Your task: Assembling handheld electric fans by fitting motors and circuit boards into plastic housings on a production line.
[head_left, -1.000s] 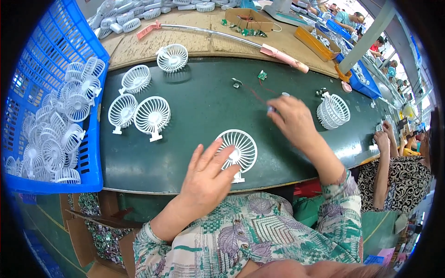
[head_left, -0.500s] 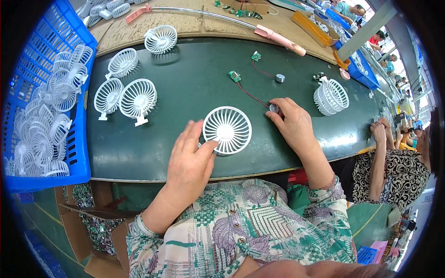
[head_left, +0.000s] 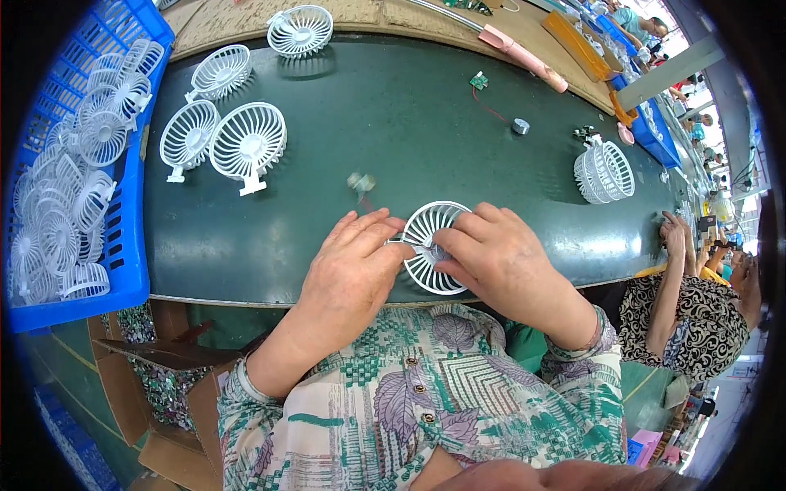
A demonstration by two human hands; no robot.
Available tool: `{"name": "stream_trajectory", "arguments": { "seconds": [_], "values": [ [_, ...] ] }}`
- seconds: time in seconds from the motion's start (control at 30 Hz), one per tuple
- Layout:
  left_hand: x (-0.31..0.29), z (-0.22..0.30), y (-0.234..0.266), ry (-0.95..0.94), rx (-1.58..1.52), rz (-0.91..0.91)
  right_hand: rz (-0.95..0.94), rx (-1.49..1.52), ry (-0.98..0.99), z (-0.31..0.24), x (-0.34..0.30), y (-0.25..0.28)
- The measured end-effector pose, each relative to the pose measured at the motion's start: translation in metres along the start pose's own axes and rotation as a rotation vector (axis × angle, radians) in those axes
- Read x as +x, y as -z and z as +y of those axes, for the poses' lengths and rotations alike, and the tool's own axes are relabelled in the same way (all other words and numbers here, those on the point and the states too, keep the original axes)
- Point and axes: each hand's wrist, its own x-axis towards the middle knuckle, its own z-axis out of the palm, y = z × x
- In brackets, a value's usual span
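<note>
Pinching a white fan grille (head_left: 432, 245) at the green belt's (head_left: 393, 131) near edge, left hand (head_left: 356, 262) and right hand (head_left: 491, 258) close fingertips on its thin ribs; likely light, brittle, best held by the rim; more grilles (head_left: 246, 139) lie beyond.

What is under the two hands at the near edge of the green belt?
A white round fan grille lies on the green belt, the left hand and right hand on it. Its right part is covered; anything pinched there is hidden.
</note>
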Motion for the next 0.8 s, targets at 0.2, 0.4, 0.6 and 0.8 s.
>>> {"name": "stream_trajectory", "arguments": {
  "seconds": [0.2, 0.4, 0.6, 0.8],
  "values": [
    [0.001, 0.001, -0.001, -0.013, -0.04, 0.041, 0.016, 0.012, 0.035, 0.006, 0.001, -0.004],
    [0.002, -0.001, -0.001, -0.027, -0.036, 0.039, -0.094, -0.058, 0.001, 0.0, 0.008, -0.001],
    [0.001, -0.003, 0.001, -0.034, -0.036, 0.047, 0.005, -0.048, -0.009, -0.005, -0.005, -0.003],
    [-0.002, 0.001, -0.002, 0.031, -0.097, 0.127, 0.127, -0.011, 0.081, -0.005, -0.037, -0.026]
  ]
}}
